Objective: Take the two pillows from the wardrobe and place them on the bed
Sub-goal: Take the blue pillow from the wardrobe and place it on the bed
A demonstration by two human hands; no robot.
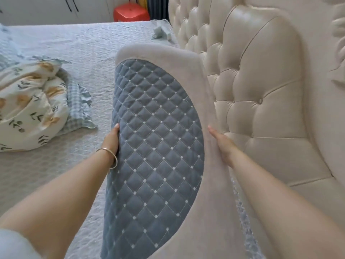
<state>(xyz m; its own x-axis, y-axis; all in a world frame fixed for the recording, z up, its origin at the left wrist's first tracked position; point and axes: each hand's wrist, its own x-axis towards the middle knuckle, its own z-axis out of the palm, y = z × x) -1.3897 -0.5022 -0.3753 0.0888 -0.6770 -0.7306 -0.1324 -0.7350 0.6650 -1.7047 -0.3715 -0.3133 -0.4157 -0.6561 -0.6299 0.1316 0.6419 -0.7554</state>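
Note:
A long pillow (pixel 158 139) with a blue-grey quilted panel and a beige border fills the middle of the view, held over the bed (pixel 56 165) close to the headboard. My left hand (pixel 112 141) holds its left edge, thumb on the quilted face and the other fingers hidden behind. My right hand (pixel 222 143) lies against its right beige side with the fingers fairly straight. No second pillow of this kind shows.
A cream tufted headboard (pixel 261 90) runs along the right. A floral bundle of bedding (pixel 31 107) lies at the left of the bed. A small grey cloth (pixel 161 30) sits by the far corner. A red stool (pixel 130 12) and white wardrobe doors (pixel 46 8) stand beyond.

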